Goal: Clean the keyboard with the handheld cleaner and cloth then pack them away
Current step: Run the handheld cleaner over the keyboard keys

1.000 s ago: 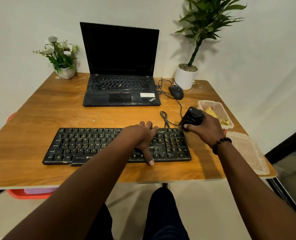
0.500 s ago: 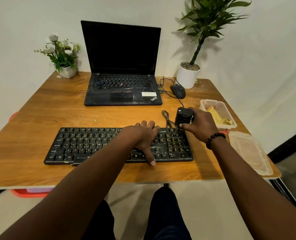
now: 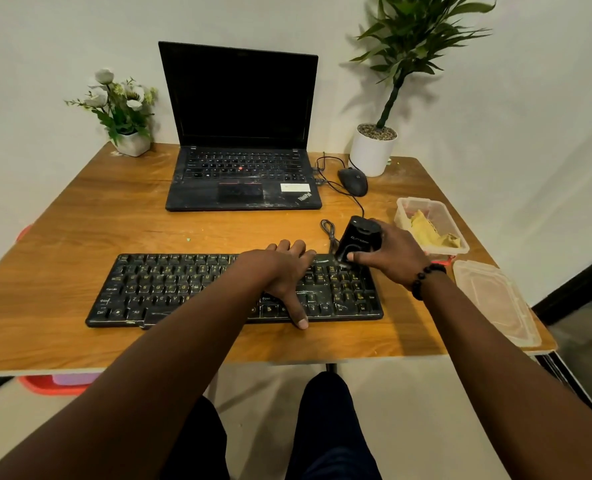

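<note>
Two hands — left hand (image 3: pixel 280 271) spread on keyboard (image 3: pixel 170 289) | right hand (image 3: pixel 393 254) grips cleaner (image 3: pixel 358 239), nozzle hidden

A dusty black keyboard (image 3: pixel 197 289) with yellow lettering lay flat near the front edge of the tabletop (image 3: pixel 80 230), a small black handheld cleaner (image 3: pixel 358 239) stood tilted on its far right corner, and a crumpled yellow cloth (image 3: pixel 429 232) sat in a clear box (image 3: pixel 455 233) just beyond.

Left hand (image 3: pixel 280 271) lies flat at frame centre, fingers spread, thumb stretched toward the viewer. Right hand (image 3: pixel 389 252), just right of it, is curled in a grip, beaded wrist bent.
</note>
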`<state>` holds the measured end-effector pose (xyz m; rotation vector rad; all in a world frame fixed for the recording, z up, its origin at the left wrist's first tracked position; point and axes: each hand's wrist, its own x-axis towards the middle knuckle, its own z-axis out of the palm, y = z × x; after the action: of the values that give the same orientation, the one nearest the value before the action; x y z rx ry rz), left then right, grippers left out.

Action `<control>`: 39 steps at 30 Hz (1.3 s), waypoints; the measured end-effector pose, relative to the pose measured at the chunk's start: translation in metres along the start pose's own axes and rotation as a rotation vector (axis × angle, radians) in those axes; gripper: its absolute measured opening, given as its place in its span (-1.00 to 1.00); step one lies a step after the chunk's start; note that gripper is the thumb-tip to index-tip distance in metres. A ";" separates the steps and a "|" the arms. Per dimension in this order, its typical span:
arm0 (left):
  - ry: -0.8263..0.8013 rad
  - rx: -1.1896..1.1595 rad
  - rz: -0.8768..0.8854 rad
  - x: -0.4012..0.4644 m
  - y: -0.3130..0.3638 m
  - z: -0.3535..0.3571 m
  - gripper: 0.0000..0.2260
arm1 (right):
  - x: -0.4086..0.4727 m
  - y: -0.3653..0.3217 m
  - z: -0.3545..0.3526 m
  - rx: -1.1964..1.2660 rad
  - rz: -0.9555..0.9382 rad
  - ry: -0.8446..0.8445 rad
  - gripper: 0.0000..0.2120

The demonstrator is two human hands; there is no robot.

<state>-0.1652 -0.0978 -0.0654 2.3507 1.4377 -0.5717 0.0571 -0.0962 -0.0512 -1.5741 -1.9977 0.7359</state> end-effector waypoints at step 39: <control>-0.040 0.071 -0.044 0.002 0.009 -0.004 0.31 | -0.016 -0.006 -0.011 -0.052 0.071 -0.143 -0.67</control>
<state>-0.1561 -0.0983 -0.0620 2.3529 1.4774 -0.6887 0.0638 -0.1121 -0.0403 -1.6719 -2.0873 0.8521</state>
